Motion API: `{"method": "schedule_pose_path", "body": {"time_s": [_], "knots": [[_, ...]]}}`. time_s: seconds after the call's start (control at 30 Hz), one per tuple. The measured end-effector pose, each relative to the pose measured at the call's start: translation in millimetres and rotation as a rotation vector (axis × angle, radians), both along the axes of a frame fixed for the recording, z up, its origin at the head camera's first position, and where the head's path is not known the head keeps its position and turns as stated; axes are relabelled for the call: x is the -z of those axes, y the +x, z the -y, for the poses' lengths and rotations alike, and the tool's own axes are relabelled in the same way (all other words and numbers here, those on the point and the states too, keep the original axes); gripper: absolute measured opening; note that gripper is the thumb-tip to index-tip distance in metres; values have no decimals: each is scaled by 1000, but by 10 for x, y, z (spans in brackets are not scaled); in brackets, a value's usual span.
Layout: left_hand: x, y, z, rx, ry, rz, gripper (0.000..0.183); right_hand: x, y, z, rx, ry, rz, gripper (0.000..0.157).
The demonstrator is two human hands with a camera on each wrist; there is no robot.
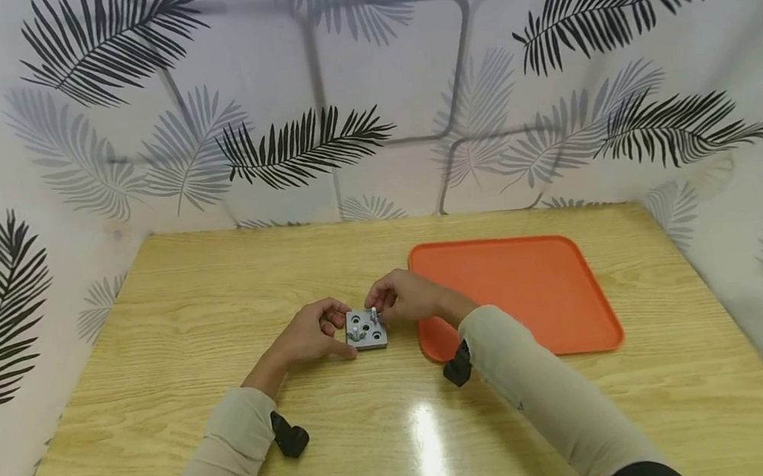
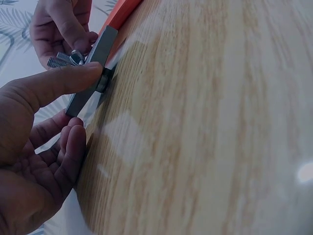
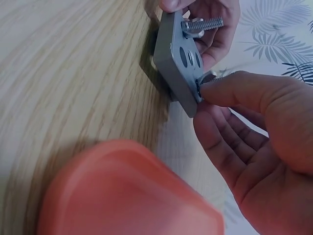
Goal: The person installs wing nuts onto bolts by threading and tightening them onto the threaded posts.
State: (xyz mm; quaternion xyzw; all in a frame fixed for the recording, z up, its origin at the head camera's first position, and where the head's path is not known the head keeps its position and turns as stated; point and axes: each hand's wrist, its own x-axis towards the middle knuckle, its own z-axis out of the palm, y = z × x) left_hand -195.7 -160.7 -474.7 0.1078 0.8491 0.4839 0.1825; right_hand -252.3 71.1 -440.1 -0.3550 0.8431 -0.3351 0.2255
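Observation:
A small grey metal plate (image 1: pixel 368 342) with several round holes is held just above the table, bolt heads underneath. Its left side is gripped by my left hand (image 1: pixel 308 335), thumb on the near edge and fingers at the far corner. Two threaded bolts stick up through the plate at opposite corners. On the near-left bolt (image 3: pixel 210 23) sits a wing nut (image 3: pixel 194 34). My right hand (image 1: pixel 413 296) pinches a second wing nut (image 3: pixel 209 77) on the far-right bolt (image 1: pixel 374 314), thumb and fingertips partly hiding it.
An orange-red tray (image 1: pixel 511 294) lies on the wooden table (image 1: pixel 220 284), right of the plate and partly under my right forearm. A leaf-patterned cloth (image 1: pixel 376 177) hangs behind the table. A black camera mount (image 1: pixel 290 435) sits on my left wrist, another (image 1: pixel 458 365) on the right.

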Motion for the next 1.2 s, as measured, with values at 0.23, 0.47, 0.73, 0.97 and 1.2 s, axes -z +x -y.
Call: {"method": "schedule_pose_path", "body": {"time_s": [0.23, 0.47, 0.73, 0.97, 1.2], "knots": [[10, -13, -10, -8, 15, 6, 61, 7, 8, -59, 33, -20, 3, 12], [8, -7, -3, -14, 7, 11, 61, -14, 1, -78, 19, -16, 56, 7], [10, -16, -3, -10, -5, 9, 62, -41, -12, -66, 25, 17, 66, 31], [15, -12, -1, 3, 9, 4, 61, -38, -6, -12, -6, 58, 10, 26], [4, -9, -4, -2, 18, -2, 62, -56, 22, -30, 47, 18, 32, 14]]}}
